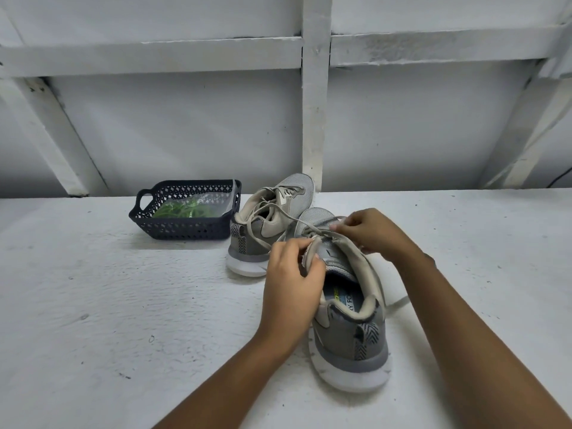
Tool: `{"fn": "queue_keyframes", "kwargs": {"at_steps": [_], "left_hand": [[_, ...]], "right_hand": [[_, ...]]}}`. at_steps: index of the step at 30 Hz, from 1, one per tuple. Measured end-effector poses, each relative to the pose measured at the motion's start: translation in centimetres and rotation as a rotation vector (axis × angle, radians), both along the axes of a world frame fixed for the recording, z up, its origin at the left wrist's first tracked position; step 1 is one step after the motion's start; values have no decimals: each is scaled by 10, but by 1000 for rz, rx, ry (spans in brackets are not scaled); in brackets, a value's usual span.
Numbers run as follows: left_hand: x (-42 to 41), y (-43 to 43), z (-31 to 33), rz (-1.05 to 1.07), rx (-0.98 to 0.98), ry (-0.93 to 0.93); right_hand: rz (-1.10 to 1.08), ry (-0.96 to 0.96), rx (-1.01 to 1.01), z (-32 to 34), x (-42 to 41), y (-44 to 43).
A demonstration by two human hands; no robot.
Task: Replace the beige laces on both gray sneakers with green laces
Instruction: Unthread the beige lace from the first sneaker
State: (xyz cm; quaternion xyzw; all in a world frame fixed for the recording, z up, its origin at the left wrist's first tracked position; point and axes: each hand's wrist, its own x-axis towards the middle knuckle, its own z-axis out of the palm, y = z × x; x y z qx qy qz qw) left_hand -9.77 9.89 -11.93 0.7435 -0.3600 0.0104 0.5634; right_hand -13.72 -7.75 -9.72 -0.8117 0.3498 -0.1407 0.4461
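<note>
Near sneaker (349, 335): gray, lower middle-right of the frame on the white table (93, 305), heel toward the camera and toe pointing away.
Left hand (291, 286): just below center, fingers curled round the left edge of the near sneaker's upper by the tongue, so it's gripping the shoe.
Right hand (371, 233): a bit right of center, fingertips pinching the beige lace (398, 305) up at the top eyelets.
Beige lace: threaded through the eyelets but loose, with one end trailing on the table to the right of the shoe.
Far sneaker (266, 224): center frame, right behind the near one, heel angled toward the lower left. Its own beige lace is floppy and undone. Can't tell if the two shoes actually touch.
Basket (185, 233): dark, perforated, center-left, right up against the far sneaker's heel.
Green laces (182, 210): inside the basket, in a clear plastic bag.
Wall (185, 119): white panels with beams, filling the whole upper half.
</note>
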Motion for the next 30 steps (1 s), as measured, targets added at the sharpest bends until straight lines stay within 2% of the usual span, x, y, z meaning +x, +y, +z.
{"fn": "queue_keyframes", "kwargs": {"at_steps": [2, 7, 9, 11, 13, 15, 17, 18, 22, 24, 26, 28, 30], "left_hand": [[0, 0, 0, -4, -6, -3], [0, 0, -1, -14, -4, 28], [-1, 0, 0, -14, -7, 42], [-1, 0, 1, -12, -9, 49], [-1, -1, 1, -14, 0, 55], [-1, 0, 1, -13, 5, 63], [-1, 0, 1, -12, 0, 60], [-1, 0, 0, -13, -1, 55], [0, 0, -1, -12, -5, 52], [0, 0, -1, -11, -8, 49], [0, 0, -1, -10, -6, 49], [0, -1, -1, -13, -4, 49], [0, -1, -2, -10, -4, 47]], "right_hand": [[-11, -37, -89, -4, 5, 2], [-246, -391, 159, 4, 0, -14], [-383, -548, 139, 13, -8, -24], [-442, -621, 115, 18, -13, -27], [-373, -502, 128, 18, -14, -22], [-197, -187, 125, 11, -11, -15], [-43, 56, 10, 3, -7, -8], [-19, 78, -68, -1, -3, -6], [-41, -44, -189, -9, 7, -2], [-121, -154, -101, -8, 8, -5], [-270, -368, 19, 1, 5, -11], [-409, -527, 33, 12, -1, -19], [-410, -516, 63, 14, -7, -22]]}}
